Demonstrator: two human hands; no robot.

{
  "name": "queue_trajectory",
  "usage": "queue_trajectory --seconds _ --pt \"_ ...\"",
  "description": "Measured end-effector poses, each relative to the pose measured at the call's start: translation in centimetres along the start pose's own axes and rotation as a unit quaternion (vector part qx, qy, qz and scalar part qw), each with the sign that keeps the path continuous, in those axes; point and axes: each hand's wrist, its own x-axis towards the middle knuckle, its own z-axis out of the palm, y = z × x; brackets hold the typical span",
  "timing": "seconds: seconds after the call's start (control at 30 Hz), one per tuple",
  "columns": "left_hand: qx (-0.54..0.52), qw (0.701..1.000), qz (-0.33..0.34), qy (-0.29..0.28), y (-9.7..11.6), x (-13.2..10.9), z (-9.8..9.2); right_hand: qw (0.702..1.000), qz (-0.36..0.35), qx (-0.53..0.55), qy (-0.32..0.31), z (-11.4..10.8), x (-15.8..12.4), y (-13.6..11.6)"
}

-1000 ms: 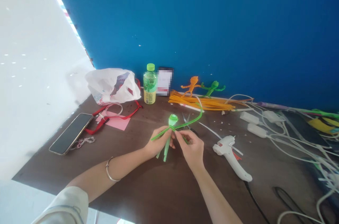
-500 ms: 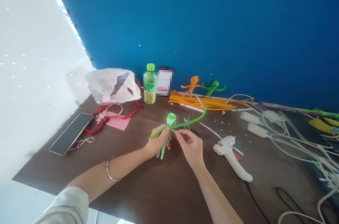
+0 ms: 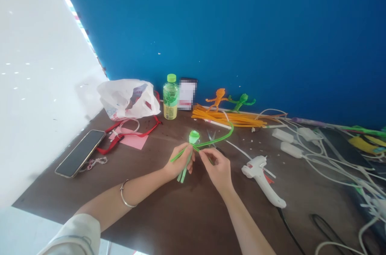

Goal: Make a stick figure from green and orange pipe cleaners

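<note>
Pinching a green piece, partway made

Both hands hold it up above the brown table. The left hand is closed around it just below its rounded top; the right hand has thumb and forefinger nipped together on a short strand, other fingers loosely curled.

The top appears formed, bright green above and paler beneath, with pale flat-looking ends hanging under the fist. Much seems left: one long strand sweeps out in a smooth, unwound arc, and no wrapped body shows (the fingers may hide some). By the blue wall, an orange figure and a darker green figure have ridged, coiled forms.
</note>
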Motion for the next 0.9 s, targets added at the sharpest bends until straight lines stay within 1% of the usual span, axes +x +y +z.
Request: queue_trajectory --seconds 0.07,0.13,0.2,0.23,0.27,0.33,0.4,0.43,0.53,0.6,0.67,0.73,0.8,0.9 --pt "0.008 1.0 0.007 -0.001 0.0 0.0 -0.1 0.999 -0.035 -0.029 0.012 -0.1 0.1 -0.1" --pt "0.011 1.0 0.008 -0.003 0.0 0.0 -0.1 0.989 -0.104 -0.083 0.064 -0.3 0.2 -0.3" --pt "0.005 1.0 0.003 -0.01 0.1 0.0 -0.2 0.962 -0.181 -0.161 0.125 -0.7 0.3 -0.4" --pt "-0.001 1.0 -0.002 -0.015 0.1 0.0 -0.2 0.944 -0.214 -0.204 0.144 -1.0 0.4 -0.5" --pt "-0.01 1.0 -0.009 -0.022 0.1 -0.1 -0.2 0.928 -0.24 -0.243 0.148 -1.2 0.5 -0.5" --pt "-0.029 0.999 -0.027 -0.037 0.1 -0.1 -0.2 0.907 -0.278 -0.293 0.124 -1.6 0.6 -0.3" --pt "-0.052 0.996 -0.047 -0.059 0.1 -0.1 -0.2 0.903 -0.298 -0.298 0.089 -1.7 0.7 0.1" --pt "-0.064 0.994 -0.054 -0.07 0.1 0.0 -0.2 0.907 -0.3 -0.286 0.074 -1.6 0.7 0.4" --pt "-0.099 0.99 -0.062 -0.081 0.2 0.2 -0.2 0.936 -0.27 -0.22 0.056 -0.7 0.4 0.9" --pt "-0.113 0.989 -0.055 -0.075 0.2 0.3 -0.2 0.954 -0.238 -0.175 0.054 0.0 0.0 0.8" --pt "-0.108 0.991 -0.044 -0.066 0.3 0.2 -0.1 0.966 -0.212 -0.14 0.05 0.5 -0.4 0.3" --pt "-0.074 0.995 -0.026 -0.057 0.2 0.0 -0.1 0.975 -0.186 -0.115 0.048 0.7 -0.7 -0.4" --pt "-0.02 0.999 0.003 -0.037 0.2 -0.2 -0.1 0.985 -0.145 -0.083 0.049 1.0 -1.0 -1.0" --pt "0.053 0.997 0.05 0.004 0.1 -0.5 -0.2 0.998 -0.041 0.004 0.056 1.6 -1.5 -1.7"
